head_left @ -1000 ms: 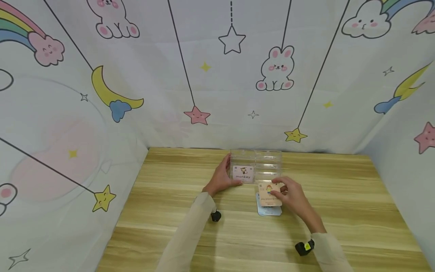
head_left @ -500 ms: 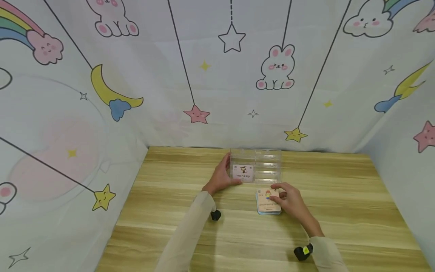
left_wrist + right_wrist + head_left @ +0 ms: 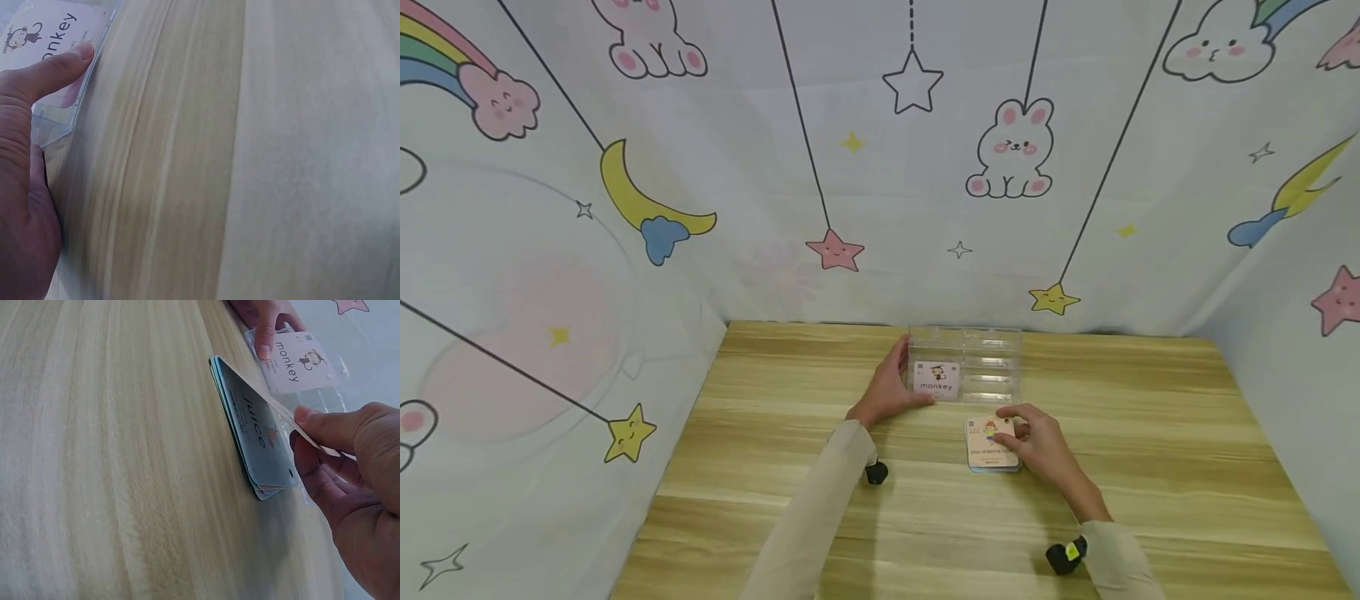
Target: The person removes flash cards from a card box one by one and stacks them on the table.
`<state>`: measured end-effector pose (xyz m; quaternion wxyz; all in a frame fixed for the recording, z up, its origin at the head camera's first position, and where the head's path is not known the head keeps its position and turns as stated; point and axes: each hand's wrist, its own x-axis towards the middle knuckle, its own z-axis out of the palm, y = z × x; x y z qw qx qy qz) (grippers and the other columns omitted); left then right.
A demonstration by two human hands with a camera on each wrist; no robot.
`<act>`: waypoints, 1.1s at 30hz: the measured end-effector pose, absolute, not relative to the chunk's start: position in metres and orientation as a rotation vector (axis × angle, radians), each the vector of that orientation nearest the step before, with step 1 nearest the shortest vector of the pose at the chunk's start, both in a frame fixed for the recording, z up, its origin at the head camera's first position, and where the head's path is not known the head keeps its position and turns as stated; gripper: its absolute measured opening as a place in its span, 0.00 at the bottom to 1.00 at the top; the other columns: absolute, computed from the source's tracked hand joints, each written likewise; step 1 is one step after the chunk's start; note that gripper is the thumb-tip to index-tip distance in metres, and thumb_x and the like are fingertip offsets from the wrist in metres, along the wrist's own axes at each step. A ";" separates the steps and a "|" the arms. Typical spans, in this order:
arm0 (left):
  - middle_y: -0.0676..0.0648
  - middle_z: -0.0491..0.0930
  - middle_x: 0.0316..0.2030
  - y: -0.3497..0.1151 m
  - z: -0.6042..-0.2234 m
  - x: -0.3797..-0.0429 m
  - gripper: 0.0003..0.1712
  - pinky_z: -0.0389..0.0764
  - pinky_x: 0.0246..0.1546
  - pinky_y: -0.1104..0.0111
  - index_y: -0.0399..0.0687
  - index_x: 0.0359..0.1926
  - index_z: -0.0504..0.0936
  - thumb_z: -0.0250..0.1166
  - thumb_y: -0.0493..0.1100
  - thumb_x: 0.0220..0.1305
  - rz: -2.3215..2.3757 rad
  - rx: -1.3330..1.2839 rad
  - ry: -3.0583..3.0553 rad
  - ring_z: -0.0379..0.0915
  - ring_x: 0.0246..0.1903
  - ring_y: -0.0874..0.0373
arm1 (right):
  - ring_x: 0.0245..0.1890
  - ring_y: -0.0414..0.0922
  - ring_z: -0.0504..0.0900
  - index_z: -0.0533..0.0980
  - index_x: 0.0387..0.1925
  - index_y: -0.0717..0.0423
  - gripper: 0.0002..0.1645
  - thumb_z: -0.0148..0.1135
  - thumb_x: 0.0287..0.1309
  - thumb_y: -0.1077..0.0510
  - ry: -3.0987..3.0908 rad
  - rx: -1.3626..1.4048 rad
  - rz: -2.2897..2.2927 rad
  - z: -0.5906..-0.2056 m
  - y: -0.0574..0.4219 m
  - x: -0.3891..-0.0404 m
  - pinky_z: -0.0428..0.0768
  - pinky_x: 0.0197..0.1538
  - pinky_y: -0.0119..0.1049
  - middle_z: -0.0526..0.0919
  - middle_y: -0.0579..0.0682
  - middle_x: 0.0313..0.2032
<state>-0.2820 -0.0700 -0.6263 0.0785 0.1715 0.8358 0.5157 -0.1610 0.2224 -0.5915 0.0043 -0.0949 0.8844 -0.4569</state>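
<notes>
My left hand holds the left side of a clear plastic box with several compartments, its thumb across the front edge. A pink monkey flash card lies in the box's front left compartment. Between thumb and fingers, my right hand pinches a cream flash card picturing a child. In the right wrist view this card slants over a small stack of flash cards, with a pale blue juice card on top. Its far edge meets the stack while the pinched edge is raised.
A wood-grain table bears the box and cards. Behind it hangs a white cloth printed with stars and rabbits, close to the box's back edge. More cloth stands at both sides.
My right hand has brought the cream card down and towards me, so it now covers most of the blue card stack. The left hand has stayed on the box.
</notes>
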 end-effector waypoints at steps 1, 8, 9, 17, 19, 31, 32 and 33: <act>0.44 0.53 0.80 -0.070 -0.626 -0.282 0.77 0.59 0.73 0.73 0.50 0.84 0.42 0.88 0.46 0.44 1.541 0.513 2.503 0.52 0.77 0.56 | 0.36 0.47 0.86 0.81 0.53 0.67 0.24 0.77 0.55 0.68 2.778 -0.297 -1.428 -0.592 0.222 -0.161 0.84 0.32 0.29 0.84 0.61 0.50; 0.45 0.52 0.80 -0.070 -0.626 -0.282 0.78 0.58 0.73 0.75 0.51 0.84 0.41 0.88 0.47 0.45 1.518 0.505 2.514 0.51 0.78 0.57 | 0.28 0.41 0.75 0.82 0.50 0.65 0.23 0.80 0.51 0.65 2.904 -0.363 -1.311 -0.598 0.222 -0.161 0.74 0.28 0.29 0.81 0.52 0.35; 0.45 0.52 0.80 -0.070 -0.626 -0.282 0.78 0.59 0.73 0.75 0.50 0.84 0.41 0.88 0.47 0.45 1.518 0.507 2.515 0.51 0.78 0.57 | 0.27 0.41 0.73 0.83 0.49 0.65 0.23 0.81 0.51 0.65 2.922 -0.375 -1.295 -0.599 0.222 -0.161 0.73 0.28 0.29 0.79 0.50 0.33; 0.45 0.53 0.80 -0.070 -0.626 -0.282 0.77 0.58 0.73 0.75 0.51 0.84 0.42 0.88 0.46 0.45 1.530 0.510 2.512 0.52 0.77 0.57 | 0.26 0.40 0.69 0.83 0.48 0.64 0.23 0.82 0.50 0.64 2.998 -0.399 -1.196 -0.604 0.219 -0.159 0.69 0.28 0.31 0.76 0.48 0.31; 0.45 0.54 0.80 -0.070 -0.626 -0.282 0.77 0.59 0.73 0.75 0.51 0.84 0.42 0.88 0.46 0.45 1.526 0.508 2.515 0.52 0.77 0.58 | 0.26 0.41 0.70 0.84 0.48 0.64 0.23 0.82 0.50 0.64 3.008 -0.406 -1.189 -0.606 0.219 -0.159 0.69 0.28 0.31 0.78 0.50 0.33; 0.45 0.54 0.80 -0.071 -0.627 -0.282 0.78 0.60 0.73 0.73 0.51 0.84 0.42 0.88 0.46 0.44 1.552 0.517 2.500 0.53 0.77 0.56 | 0.45 0.56 0.82 0.84 0.48 0.63 0.21 0.80 0.53 0.62 3.048 -0.467 -1.140 -0.609 0.222 -0.156 0.82 0.50 0.55 0.84 0.58 0.47; 0.45 0.54 0.80 -0.071 -0.627 -0.282 0.78 0.59 0.73 0.73 0.51 0.84 0.42 0.88 0.47 0.44 1.550 0.517 2.501 0.53 0.77 0.56 | 0.48 0.58 0.82 0.84 0.49 0.63 0.21 0.80 0.54 0.61 3.042 -0.463 -1.135 -0.609 0.222 -0.156 0.81 0.53 0.59 0.84 0.58 0.48; 0.45 0.54 0.80 -0.071 -0.627 -0.282 0.78 0.59 0.73 0.73 0.51 0.84 0.42 0.88 0.47 0.44 1.548 0.517 2.501 0.52 0.77 0.56 | 0.51 0.60 0.82 0.84 0.49 0.63 0.21 0.80 0.54 0.61 3.036 -0.460 -1.132 -0.609 0.222 -0.156 0.80 0.55 0.61 0.84 0.58 0.49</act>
